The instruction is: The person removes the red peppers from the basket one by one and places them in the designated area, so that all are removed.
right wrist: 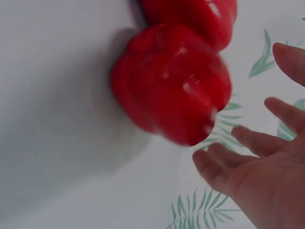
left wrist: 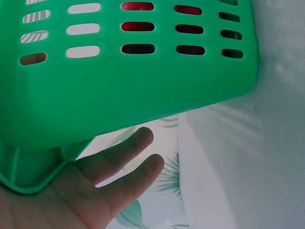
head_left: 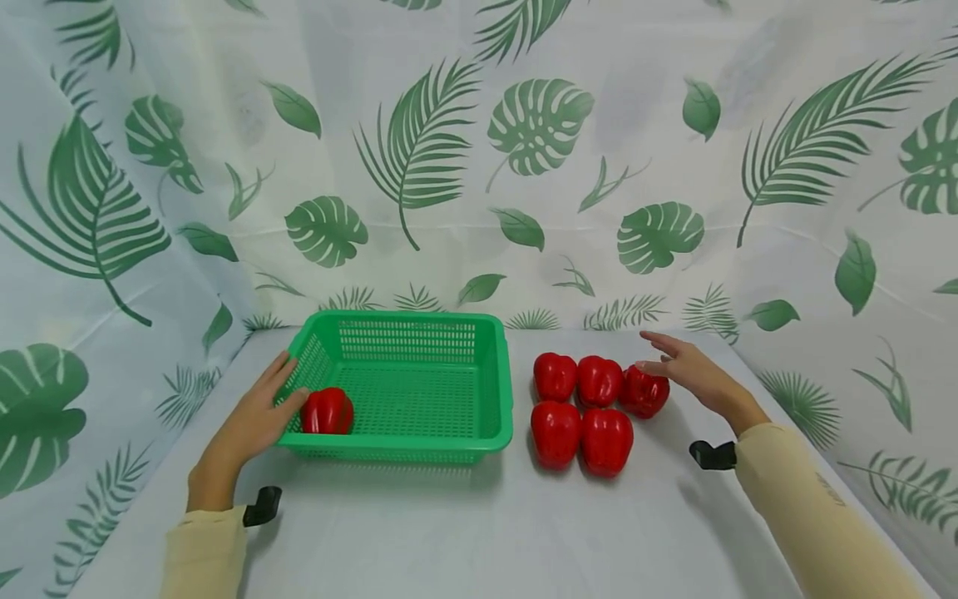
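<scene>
At the left end of the green basket, my left hand rests against the rim. Its thumb reaches over the edge towards a red bell pepper in the near left corner. In the left wrist view, two straight fingers show outside the basket wall. My right hand hovers with spread fingers over the rightmost bell pepper of the back row. From the right wrist view, that pepper lies just beyond the fingertips, and nothing is in the hand.
Beside the basket, several more red bell peppers stand in two rows on the white-covered table. A leaf-patterned curtain rises behind the table and along both sides.
</scene>
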### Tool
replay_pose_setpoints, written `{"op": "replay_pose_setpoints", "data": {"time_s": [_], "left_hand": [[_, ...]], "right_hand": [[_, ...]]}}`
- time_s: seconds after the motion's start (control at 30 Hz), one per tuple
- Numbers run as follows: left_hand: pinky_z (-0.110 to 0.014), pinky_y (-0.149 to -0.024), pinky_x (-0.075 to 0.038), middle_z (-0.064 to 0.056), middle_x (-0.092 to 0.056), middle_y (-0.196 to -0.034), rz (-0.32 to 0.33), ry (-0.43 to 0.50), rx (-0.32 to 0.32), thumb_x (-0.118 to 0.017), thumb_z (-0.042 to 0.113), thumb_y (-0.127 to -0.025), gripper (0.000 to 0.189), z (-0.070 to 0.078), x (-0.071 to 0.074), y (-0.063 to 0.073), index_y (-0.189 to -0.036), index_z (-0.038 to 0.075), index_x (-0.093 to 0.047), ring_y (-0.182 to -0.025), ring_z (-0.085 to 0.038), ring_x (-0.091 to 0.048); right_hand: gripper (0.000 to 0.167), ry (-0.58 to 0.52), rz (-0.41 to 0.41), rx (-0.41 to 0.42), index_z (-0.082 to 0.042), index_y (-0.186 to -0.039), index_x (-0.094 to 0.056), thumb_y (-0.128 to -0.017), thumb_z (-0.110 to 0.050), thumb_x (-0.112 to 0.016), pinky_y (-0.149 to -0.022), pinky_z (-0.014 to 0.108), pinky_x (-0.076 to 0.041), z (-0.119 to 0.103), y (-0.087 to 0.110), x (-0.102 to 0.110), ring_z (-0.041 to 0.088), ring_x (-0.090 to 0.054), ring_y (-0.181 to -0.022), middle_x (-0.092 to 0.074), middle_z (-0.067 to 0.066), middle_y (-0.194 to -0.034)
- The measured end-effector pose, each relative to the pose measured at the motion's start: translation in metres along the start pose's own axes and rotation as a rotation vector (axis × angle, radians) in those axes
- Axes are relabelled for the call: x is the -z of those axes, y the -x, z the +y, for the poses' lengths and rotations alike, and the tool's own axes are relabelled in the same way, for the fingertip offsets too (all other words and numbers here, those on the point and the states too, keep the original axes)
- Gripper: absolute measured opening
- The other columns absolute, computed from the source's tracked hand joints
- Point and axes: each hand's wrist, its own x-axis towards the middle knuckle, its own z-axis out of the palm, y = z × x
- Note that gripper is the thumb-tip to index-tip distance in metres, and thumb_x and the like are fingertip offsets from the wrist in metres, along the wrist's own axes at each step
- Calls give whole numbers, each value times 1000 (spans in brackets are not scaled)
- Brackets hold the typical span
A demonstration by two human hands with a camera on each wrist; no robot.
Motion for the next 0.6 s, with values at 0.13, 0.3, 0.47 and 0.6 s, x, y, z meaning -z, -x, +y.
{"op": "replay_pose_setpoints", "data": {"time_s": [0.13,0.3,0.47,0.6], "left_hand": [[-83,-115,-18,-28,-6,-176,-3,0,3,-46,39,-114,75,-1,0,1,-167,-7,-18,-155,-60,-12],[-83,-115,-17,-28,-5,-176,-1,2,-2,-47,37,-114,75,0,1,2,-167,-8,-17,-155,-60,-12],[-83,-115,-18,-28,-4,-176,-1,12,-8,-47,37,-114,76,0,3,1,-167,-7,-15,-156,-60,-11],[-82,-115,-17,-28,-4,-176,1,23,-12,-47,38,-114,77,-1,2,2,-167,-7,-15,-156,-59,-10]], "right_hand": [[93,16,32,-21,-2,-171,-10,-104,-34,-67,-111,82,-29,-11,-3,-2,65,-13,-153,-10,37,-171],[97,14,50,-22,-5,-172,-7,-105,-41,-66,-111,83,-28,-23,-6,-7,62,-9,-155,-5,35,-173],[93,-21,38,8,-12,-173,-7,-106,-42,-64,-111,83,-29,-33,-10,-15,60,-8,-156,-4,31,-174],[91,-36,34,23,-16,-174,-8,-106,-44,-62,-111,83,-29,-41,-16,-23,60,-8,-156,-5,30,-175]]}}
